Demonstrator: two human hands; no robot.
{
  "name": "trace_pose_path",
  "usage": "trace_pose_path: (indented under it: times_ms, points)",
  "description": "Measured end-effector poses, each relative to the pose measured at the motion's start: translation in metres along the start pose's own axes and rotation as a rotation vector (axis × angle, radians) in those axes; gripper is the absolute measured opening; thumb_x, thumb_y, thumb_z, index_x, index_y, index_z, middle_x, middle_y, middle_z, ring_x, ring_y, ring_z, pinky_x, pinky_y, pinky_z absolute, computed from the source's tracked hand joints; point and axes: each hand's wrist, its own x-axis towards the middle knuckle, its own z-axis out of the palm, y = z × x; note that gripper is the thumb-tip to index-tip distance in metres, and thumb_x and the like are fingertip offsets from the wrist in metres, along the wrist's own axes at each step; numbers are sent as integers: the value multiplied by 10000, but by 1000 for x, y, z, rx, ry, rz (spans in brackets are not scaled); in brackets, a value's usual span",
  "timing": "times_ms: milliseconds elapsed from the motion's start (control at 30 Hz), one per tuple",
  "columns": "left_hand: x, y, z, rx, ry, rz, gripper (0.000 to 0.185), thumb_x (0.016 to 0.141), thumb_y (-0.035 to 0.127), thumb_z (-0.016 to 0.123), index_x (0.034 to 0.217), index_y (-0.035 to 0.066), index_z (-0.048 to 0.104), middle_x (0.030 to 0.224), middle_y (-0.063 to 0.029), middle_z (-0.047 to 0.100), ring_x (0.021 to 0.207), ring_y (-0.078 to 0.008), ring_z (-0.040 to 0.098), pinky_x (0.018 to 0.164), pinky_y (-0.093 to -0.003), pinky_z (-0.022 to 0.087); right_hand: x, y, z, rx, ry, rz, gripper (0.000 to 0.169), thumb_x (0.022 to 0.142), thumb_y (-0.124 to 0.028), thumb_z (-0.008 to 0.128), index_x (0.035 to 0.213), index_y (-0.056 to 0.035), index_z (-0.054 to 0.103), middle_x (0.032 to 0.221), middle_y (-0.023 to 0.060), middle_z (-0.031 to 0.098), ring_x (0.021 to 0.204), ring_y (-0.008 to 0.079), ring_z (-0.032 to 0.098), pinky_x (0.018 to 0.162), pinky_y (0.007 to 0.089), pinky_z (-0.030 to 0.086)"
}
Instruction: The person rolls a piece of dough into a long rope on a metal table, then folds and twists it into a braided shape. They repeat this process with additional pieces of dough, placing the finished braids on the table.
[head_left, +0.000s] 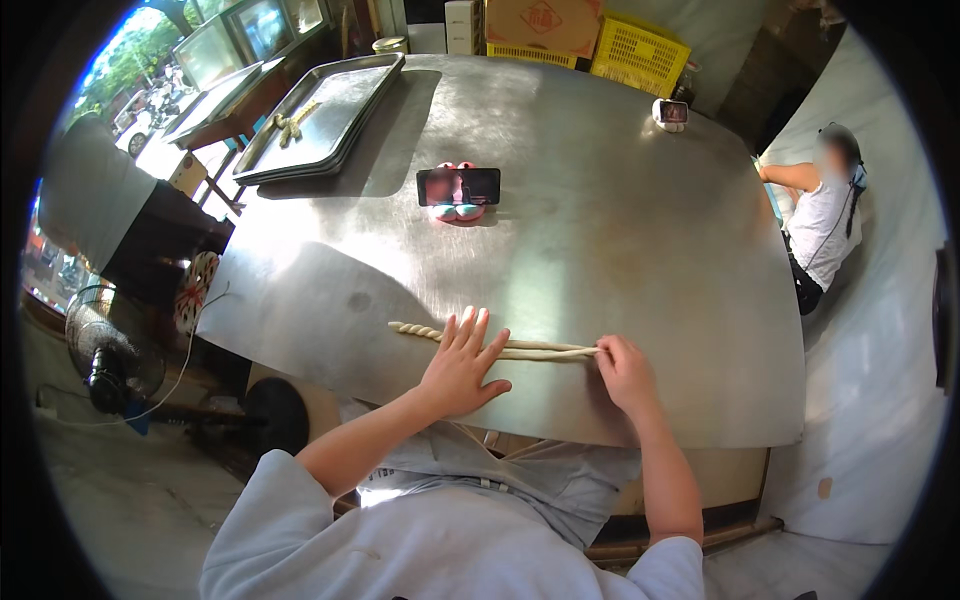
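Note:
A long dough strand (547, 351) lies across the steel-topped table (660, 300) near its front edge. Its left end is twisted like a rope, while to the right two lengths run side by side. My left hand (469, 367) rests flat over the middle of the dough with its fingers spread. Between the thumb and fingers of my right hand (626, 371) is the right end of the dough. What lies under my left palm is hidden. A twisted dough piece (289, 133) sits on a metal tray at the far left.
Stacked metal trays (337, 150) stand at the back left. A phone (459, 187) on a pink holder is mid-table, and a small white device (670, 114) is farther back. A person (825, 210) sits beyond the right edge. A fan (109, 360) stands left; yellow crates (637, 56) are behind.

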Motion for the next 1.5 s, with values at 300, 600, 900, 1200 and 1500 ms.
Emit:
trace_pose_path:
  times_ms: [300, 600, 900, 1200, 1500]
  points:
    - [64, -20, 25, -191, 138, 40, 863, 962, 561, 610, 1574, 10, 351, 1634, -340, 235, 1551, -473, 179, 1247, -562, 191, 15, 4, 35, -165, 203, -235, 100, 974, -139, 611, 1020, -55, 638, 1160, 146, 722, 1210, 342, 648, 1129, 532, 398]
    - [84, -11, 34, 2, 287, -165, 876, 993, 600, 527, 1551, -54, 359, 1633, -352, 235, 1544, -464, 215, 1251, -568, 177, 57, -31, -10, -71, -51, 296, 177, 1001, -159, 587, 1135, -55, 639, 1406, 170, 614, 1404, 336, 505, 1197, 541, 337]
    - [20, 25, -11, 40, 45, -99, 872, 999, 605, 518, 1566, -34, 342, 1630, -352, 244, 1558, -457, 176, 1259, -572, 150, 14, -8, -20, 115, -274, 241, 236, 1012, -163, 564, 1221, -68, 619, 1438, 148, 601, 1419, 335, 489, 1193, 535, 345]
    - [13, 17, -15, 27, -19, 103, 814, 1001, 567, 535, 1545, -20, 388, 1619, -353, 265, 1545, -442, 229, 1261, -506, 209, -12, 6, 4, -48, -98, -157, 169, 999, -163, 581, 1126, -59, 620, 1278, 149, 691, 1281, 349, 595, 1160, 521, 364]
    - [64, 0, 43, -143, 122, 110, 862, 971, 630, 547, 1592, 65, 352, 1617, -345, 279, 1541, -477, 214, 1266, -534, 166, 0, -3, 35, -138, 131, -251, 158, 985, -205, 610, 1060, -68, 633, 1164, 127, 727, 1167, 348, 647, 1156, 565, 362]
